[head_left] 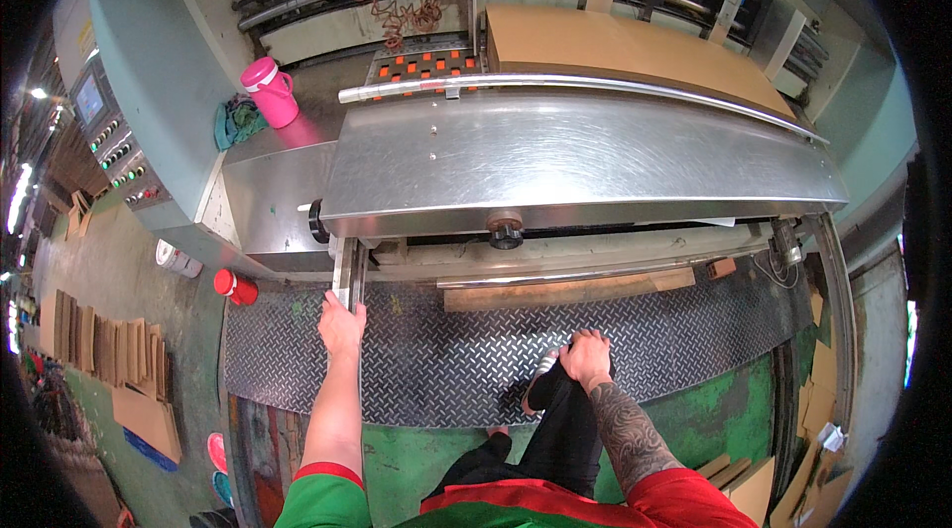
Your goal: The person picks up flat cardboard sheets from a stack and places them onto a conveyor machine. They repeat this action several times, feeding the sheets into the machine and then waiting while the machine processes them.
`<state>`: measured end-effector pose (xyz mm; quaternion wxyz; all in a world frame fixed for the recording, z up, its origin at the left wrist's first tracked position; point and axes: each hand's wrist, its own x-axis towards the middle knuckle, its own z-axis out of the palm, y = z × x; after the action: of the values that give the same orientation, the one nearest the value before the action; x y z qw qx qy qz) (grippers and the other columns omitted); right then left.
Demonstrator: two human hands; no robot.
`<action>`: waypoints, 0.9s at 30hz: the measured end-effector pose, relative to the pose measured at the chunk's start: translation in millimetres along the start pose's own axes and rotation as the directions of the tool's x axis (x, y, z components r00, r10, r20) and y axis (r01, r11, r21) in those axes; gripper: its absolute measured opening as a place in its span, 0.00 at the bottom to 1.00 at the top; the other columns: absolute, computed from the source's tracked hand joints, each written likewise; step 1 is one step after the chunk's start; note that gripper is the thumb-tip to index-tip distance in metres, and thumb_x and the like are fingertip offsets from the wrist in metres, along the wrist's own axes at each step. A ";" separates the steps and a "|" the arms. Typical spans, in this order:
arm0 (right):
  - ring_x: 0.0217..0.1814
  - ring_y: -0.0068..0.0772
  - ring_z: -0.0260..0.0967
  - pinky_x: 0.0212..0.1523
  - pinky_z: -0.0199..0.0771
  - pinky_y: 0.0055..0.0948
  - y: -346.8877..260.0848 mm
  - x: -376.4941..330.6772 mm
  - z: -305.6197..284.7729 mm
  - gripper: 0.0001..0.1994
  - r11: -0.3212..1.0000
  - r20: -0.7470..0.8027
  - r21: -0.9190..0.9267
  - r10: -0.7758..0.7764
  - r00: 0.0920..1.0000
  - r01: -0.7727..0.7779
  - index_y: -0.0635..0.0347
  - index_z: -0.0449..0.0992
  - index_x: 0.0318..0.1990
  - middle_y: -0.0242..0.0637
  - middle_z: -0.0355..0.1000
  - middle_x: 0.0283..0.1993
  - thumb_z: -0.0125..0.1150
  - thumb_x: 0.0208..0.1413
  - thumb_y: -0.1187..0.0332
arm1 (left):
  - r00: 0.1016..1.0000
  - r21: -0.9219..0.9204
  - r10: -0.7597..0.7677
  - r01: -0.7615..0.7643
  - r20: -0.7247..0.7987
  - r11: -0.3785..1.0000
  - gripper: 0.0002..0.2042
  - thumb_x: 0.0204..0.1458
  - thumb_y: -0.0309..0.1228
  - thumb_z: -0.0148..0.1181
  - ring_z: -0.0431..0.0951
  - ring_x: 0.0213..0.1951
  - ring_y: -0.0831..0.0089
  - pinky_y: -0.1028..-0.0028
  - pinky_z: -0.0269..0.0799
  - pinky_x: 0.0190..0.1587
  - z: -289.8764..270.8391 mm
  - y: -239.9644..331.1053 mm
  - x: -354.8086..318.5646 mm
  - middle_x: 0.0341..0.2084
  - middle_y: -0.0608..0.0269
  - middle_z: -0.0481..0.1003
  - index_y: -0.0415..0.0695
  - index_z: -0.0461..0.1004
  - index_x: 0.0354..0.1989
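Note:
My left hand (341,324) grips the lower end of a metal upright bar (347,275) at the left front corner of a steel machine table (575,161). My right hand (586,359) rests on my raised knee in black trousers (565,419), fingers curled over it, above a steel tread-plate step (446,350). A stack of brown cardboard sheets (625,47) lies on the far side of the table, beyond a curved steel rail (555,82).
A pink lidded jug (270,92) and a teal cloth (236,121) sit on the machine's left ledge. A control panel with buttons (124,156) is at left. A red can (234,286), cardboard stacks (109,350) and scraps (813,429) lie on the floor.

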<state>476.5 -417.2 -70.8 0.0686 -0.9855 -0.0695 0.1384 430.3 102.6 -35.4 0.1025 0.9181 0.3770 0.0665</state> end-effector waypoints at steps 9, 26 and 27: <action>0.69 0.51 0.73 0.71 0.68 0.55 -0.5 1.6 2.1 0.23 1.000 -0.005 0.004 0.004 1.000 -0.004 0.63 0.87 0.49 0.45 0.82 0.59 0.60 0.62 0.51 | 1.000 0.003 -0.010 0.010 0.011 1.000 0.32 0.60 0.49 0.67 0.84 0.50 0.39 0.47 0.81 0.55 0.1 0.4 0.6 0.50 0.38 0.80 0.39 0.65 0.63; 0.68 0.52 0.74 0.71 0.69 0.58 -3.3 1.8 1.4 0.21 1.000 -0.034 0.011 -0.008 0.999 0.008 0.59 0.87 0.48 0.44 0.83 0.57 0.60 0.61 0.51 | 0.997 0.007 -0.040 0.039 0.059 0.999 0.34 0.60 0.49 0.67 0.83 0.53 0.38 0.47 0.79 0.58 -6.1 4.2 -0.6 0.54 0.37 0.79 0.39 0.64 0.67; 0.68 0.51 0.73 0.71 0.68 0.57 -3.5 1.9 1.0 0.22 1.000 -0.020 0.011 -0.004 1.000 0.004 0.60 0.87 0.49 0.44 0.82 0.58 0.60 0.61 0.52 | 0.998 0.008 -0.037 0.037 0.053 0.999 0.34 0.60 0.49 0.67 0.83 0.53 0.38 0.47 0.79 0.58 -5.8 3.9 -0.7 0.54 0.37 0.79 0.39 0.64 0.67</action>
<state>477.6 -413.4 -71.8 0.0748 -0.9864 -0.0700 0.1287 431.3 100.2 -28.9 0.1105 0.9127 0.3914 0.0389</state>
